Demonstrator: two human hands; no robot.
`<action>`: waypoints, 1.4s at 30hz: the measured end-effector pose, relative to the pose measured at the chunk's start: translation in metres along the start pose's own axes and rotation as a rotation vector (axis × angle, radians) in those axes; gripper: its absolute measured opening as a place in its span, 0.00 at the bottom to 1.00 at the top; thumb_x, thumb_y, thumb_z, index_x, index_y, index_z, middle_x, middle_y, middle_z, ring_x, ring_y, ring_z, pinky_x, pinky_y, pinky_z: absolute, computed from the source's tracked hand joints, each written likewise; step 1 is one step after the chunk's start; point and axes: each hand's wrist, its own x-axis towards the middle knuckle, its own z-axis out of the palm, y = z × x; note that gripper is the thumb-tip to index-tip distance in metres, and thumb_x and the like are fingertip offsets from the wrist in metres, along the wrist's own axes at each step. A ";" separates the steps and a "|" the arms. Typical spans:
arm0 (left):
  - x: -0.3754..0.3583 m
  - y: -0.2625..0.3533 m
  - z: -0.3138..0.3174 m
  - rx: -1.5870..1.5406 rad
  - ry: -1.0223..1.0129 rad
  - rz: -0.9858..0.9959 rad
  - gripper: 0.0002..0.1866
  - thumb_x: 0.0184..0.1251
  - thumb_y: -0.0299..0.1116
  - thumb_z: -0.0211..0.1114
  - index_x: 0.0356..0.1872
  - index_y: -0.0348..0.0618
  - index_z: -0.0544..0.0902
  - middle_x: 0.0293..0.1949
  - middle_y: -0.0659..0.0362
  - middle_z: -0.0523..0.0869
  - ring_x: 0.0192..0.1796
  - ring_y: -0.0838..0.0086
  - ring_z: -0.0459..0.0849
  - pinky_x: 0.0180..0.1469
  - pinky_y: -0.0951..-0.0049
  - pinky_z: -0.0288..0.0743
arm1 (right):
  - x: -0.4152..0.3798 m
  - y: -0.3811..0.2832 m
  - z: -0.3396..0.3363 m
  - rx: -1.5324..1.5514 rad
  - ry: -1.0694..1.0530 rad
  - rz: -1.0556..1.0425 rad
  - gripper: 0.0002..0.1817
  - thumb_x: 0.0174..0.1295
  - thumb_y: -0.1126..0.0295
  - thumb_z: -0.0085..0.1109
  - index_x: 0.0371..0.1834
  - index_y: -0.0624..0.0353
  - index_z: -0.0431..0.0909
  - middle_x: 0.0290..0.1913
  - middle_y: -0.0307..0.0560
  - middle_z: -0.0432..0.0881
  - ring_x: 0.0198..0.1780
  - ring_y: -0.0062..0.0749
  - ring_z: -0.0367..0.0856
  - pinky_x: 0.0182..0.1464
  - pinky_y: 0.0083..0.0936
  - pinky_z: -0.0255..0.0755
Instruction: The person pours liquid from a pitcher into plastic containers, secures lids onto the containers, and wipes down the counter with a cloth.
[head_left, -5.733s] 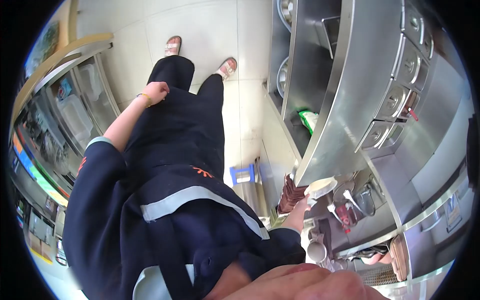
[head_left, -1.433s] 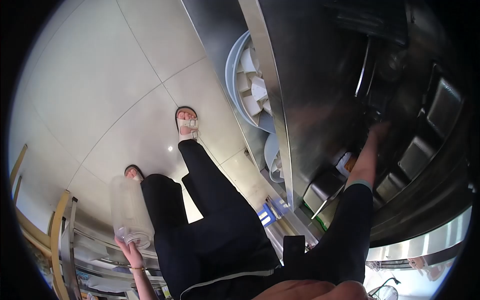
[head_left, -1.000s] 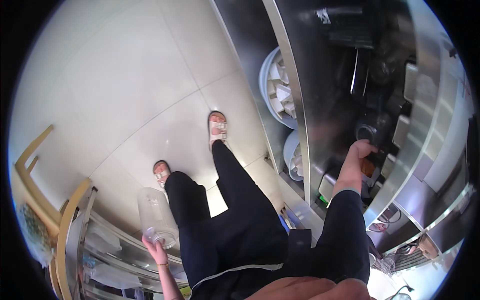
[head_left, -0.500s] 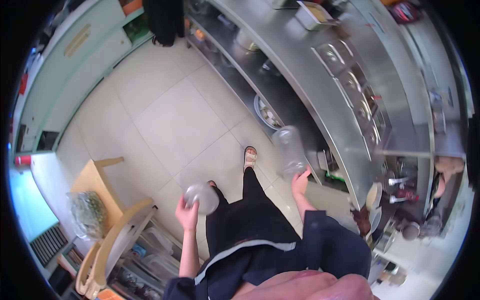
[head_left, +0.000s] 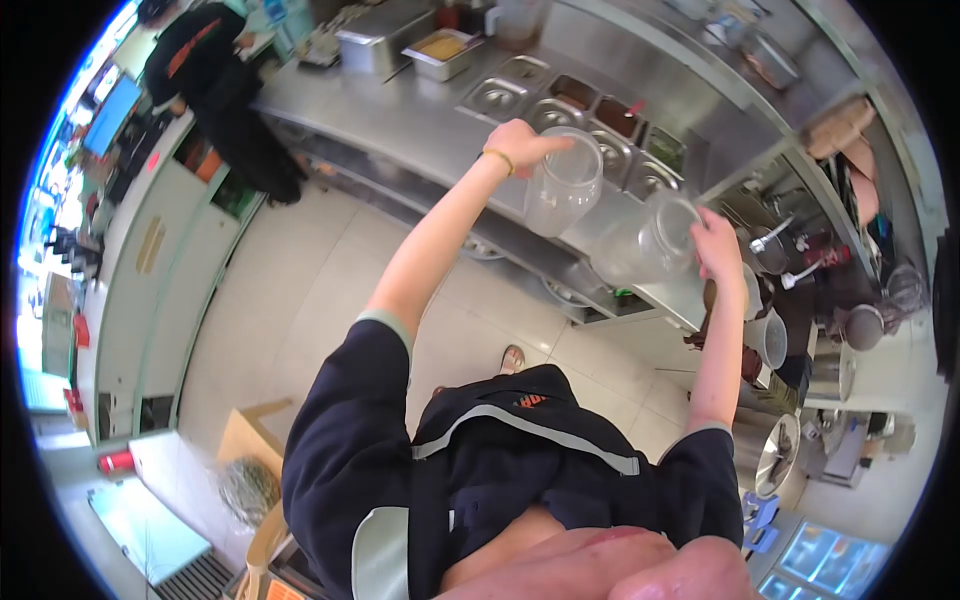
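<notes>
My left hand (head_left: 522,148) is closed on the rim of a clear plastic container (head_left: 562,195), which is tilted with its round mouth up. My thumb reaches over the mouth and the other fingers are partly hidden. To the right, a second clear plastic container (head_left: 640,242) lies tipped on its side in the air, its round mouth towards my right hand (head_left: 715,245), whose fingers grip the rim. Both see-through containers overlap the front edge of the steel counter (head_left: 430,135) in this view, close to each other.
Lidded metal pans (head_left: 497,97) are set into the counter, beside a tray of yellow food (head_left: 440,50). A co-worker (head_left: 215,90) stands at the far left end. Pots and taps (head_left: 790,240) are at the right. A wooden chair (head_left: 262,540) stands at lower left.
Both hands have risen from low over the floor to the counter's front edge, bringing the containers close together. The view has turned, and the co-worker now shows more fully.
</notes>
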 end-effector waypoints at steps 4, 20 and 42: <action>0.076 0.053 0.059 0.047 -0.189 -0.043 0.47 0.36 0.69 0.66 0.37 0.24 0.81 0.36 0.47 0.84 0.30 0.64 0.86 0.30 0.75 0.81 | 0.073 0.045 -0.024 0.015 0.044 0.027 0.28 0.52 0.68 0.50 0.59 0.60 0.70 0.15 0.44 0.74 0.09 0.28 0.68 0.14 0.27 0.64; -0.041 0.170 -0.011 -0.528 0.196 1.451 0.25 0.55 0.33 0.67 0.55 0.37 0.73 0.54 0.51 0.77 0.57 0.67 0.74 0.59 0.67 0.68 | -0.044 -0.015 -0.149 0.194 0.578 -0.666 0.31 0.44 0.65 0.68 0.54 0.61 0.70 0.41 0.43 0.76 0.38 0.27 0.76 0.40 0.21 0.71; -0.088 0.303 0.133 -0.705 -0.075 2.174 0.26 0.59 0.38 0.60 0.59 0.46 0.67 0.58 0.52 0.73 0.57 0.64 0.72 0.60 0.61 0.63 | -0.174 0.032 -0.229 -0.626 0.715 -1.484 0.22 0.54 0.63 0.53 0.49 0.66 0.65 0.46 0.52 0.74 0.46 0.37 0.74 0.51 0.29 0.68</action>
